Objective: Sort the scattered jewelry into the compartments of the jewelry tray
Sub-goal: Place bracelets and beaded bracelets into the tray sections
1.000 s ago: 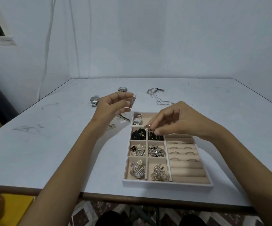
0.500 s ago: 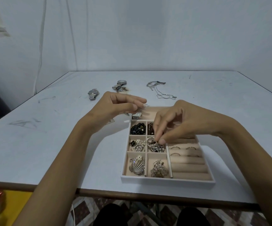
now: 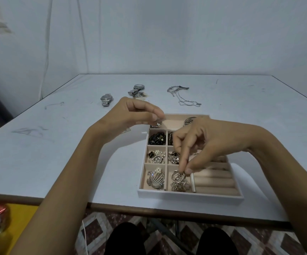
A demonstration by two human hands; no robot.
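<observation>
Right hand (image 3: 209,144) has shifted nearward to the front-middle cell of the beige compartmented jewelry tray (image 3: 185,196), fingertips pinching a silver ring (image 3: 176,176) directly below; left hand (image 3: 130,116), farther off, pinches a small silver piece (image 3: 161,120).

Your jewelry tray (image 3: 185,195) is white outside and pale pinkish-beige inside. In it you have a black bead bracelet (image 3: 157,138), a silver shell brooch (image 3: 156,179) topped with white pearls, and a silver looped piece (image 3: 176,176). The small piece (image 3: 160,120) over its far corner looks silver-grey. The left watch (image 3: 106,99), far watch (image 3: 137,89) and chain (image 3: 185,101) are silver. Your table (image 3: 57,153) is pale grey-white with dark scuffs and a brown edge, and the floor (image 3: 97,230) shows maroon-and-cream diamonds.
</observation>
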